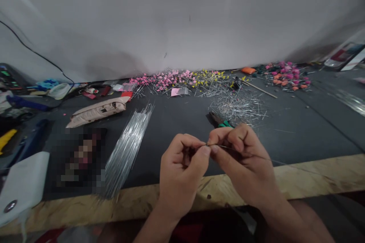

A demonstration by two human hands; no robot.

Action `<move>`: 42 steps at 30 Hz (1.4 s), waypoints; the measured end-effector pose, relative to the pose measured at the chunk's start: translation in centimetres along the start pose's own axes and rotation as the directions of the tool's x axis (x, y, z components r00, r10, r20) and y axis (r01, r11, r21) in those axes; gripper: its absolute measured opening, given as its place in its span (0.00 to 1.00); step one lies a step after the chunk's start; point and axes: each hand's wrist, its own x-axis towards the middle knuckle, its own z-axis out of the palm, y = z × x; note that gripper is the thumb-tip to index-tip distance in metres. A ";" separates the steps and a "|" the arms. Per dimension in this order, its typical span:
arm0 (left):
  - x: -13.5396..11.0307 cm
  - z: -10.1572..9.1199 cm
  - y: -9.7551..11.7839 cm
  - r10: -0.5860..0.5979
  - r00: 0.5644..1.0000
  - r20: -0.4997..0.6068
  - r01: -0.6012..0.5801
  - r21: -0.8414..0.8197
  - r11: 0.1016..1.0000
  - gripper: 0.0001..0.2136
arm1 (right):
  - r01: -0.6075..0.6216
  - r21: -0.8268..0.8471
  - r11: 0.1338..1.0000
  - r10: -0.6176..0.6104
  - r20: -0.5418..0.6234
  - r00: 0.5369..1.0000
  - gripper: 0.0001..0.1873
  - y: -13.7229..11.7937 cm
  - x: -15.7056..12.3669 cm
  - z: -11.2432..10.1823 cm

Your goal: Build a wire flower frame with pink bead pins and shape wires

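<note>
Thumb and fingertips of my left hand (pixel 184 171) pinch the end of a thin wire (pixel 232 148). Right beside it, my right hand (pixel 245 167) pinches the same wire, and the two sets of fingertips nearly touch. From there the wire runs off to the right, past my right wrist and over the table edge. Whatever lies between the fingertips is too small to make out. Just behind my right hand lie pliers (pixel 221 120) with green handles, partly hidden by the fingers. A pile of short cut wires (pixel 239 106) is beyond them.
A bundle of long straight wires (pixel 129 146) lies left of my hands. Along the wall are wire stems with pink tips (pixel 173 79), yellow tips (pixel 211 79) and magenta and orange tips (pixel 288 76). A wrapped paper packet (pixel 98 111) and a white power bank (pixel 27 184) are at left.
</note>
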 end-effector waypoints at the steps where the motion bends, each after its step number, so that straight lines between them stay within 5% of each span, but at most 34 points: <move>1: 0.0 0.1 0.0 -0.023 1.000 0.003 0.023 -0.043 0.999 0.03 | 0.010 -0.009 1.000 -0.010 0.003 1.000 0.16 0.0 -0.1 0.0; 10: 0.0 1.1 1.5 -0.369 0.929 0.030 0.349 -0.410 0.843 0.09 | 0.133 -0.203 0.970 -0.124 0.054 0.991 0.16 0.3 -0.6 0.0; 17: 0.2 1.0 1.9 -0.462 0.868 0.182 0.481 -0.536 0.694 0.12 | 0.113 -0.212 0.971 -0.103 0.060 0.993 0.16 0.4 -0.3 -0.4; 26: 0.7 -0.4 0.1 -0.289 0.952 0.105 0.305 -0.225 0.925 0.04 | 0.022 -0.017 1.000 -0.021 0.055 0.998 0.12 0.0 1.4 -1.1; 42: 1.3 -1.1 -0.6 -0.131 0.991 -0.003 0.131 0.017 0.991 0.03 | -0.173 -0.216 0.961 0.185 0.035 0.982 0.04 0.3 1.6 -1.8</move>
